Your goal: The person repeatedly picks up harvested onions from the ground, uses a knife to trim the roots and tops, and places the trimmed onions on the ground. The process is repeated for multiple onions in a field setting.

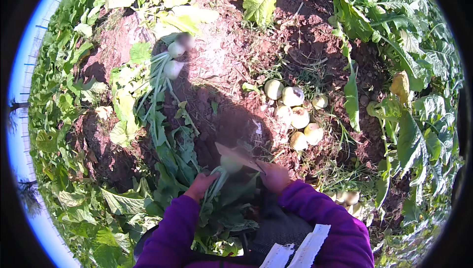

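In the head view my left hand point(201, 185) grips the leaf stalks of a round pale-green turnip point(231, 164), whose long leaves hang down towards my lap. My right hand point(275, 178) holds a knife with a broad blade point(236, 155); the blurred blade lies over the upper side of the turnip, and whether it touches is unclear. Two pale turnips with stalks and leaves attached point(173, 69) lie on the soil beyond my left hand. Ahead of my right hand rests a group of several leafless turnips point(293, 96) on the ground.
Reddish-brown soil point(221, 53) with grass tufts and loose leaves lies before me. Leafy crop rows stand at the left point(63, 120) and right point(410, 127). More pale roots point(349, 197) lie beside my right sleeve. White strips point(310, 246) hang at my front.
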A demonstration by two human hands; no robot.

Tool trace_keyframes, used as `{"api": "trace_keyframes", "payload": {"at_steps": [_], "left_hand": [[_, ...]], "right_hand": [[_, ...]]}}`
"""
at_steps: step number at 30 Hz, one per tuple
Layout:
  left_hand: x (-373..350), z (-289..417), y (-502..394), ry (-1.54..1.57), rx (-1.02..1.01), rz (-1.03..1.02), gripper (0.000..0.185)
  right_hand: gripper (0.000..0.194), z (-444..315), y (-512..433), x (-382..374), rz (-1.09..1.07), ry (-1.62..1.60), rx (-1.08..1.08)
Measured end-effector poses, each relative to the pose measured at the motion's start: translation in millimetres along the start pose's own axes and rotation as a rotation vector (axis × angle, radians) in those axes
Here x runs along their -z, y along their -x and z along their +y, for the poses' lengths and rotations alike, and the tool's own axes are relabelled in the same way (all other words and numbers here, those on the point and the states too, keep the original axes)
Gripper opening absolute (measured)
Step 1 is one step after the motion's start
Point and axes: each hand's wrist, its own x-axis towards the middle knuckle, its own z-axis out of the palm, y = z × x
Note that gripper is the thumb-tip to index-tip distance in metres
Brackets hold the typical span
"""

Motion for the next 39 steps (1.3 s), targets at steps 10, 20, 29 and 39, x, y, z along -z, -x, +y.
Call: {"api": "trace_keyframes", "payload": {"at_steps": [10, 20, 29, 39], "left_hand": [[7.9, 9.3, -7.9, -0.017, 0.067, -0.091, 0.032], [-7.7, 13.2, 1.1, -0.279, -0.123, -0.083, 0.034], [-9.6, 2.2, -4.6, -0.220, -0.122, -0.062, 0.042], [-59.5, 15.5, -8.1, -0.986, -0.412, 0.270, 0.057]], "right_hand": [[0.033, -8.7, -7.2, 2.4, -0.161, 0.165, -0.014], [0.020, 41.7, -86.9, -34.6, -0.133, 0.233, -0.053], [0.028, 28.8, -23.2, -4.5, 0.101, -0.252, -0.252], [0.023, -0.2, 14.4, -19.4, -0.060, -0.130, -0.160]]}}
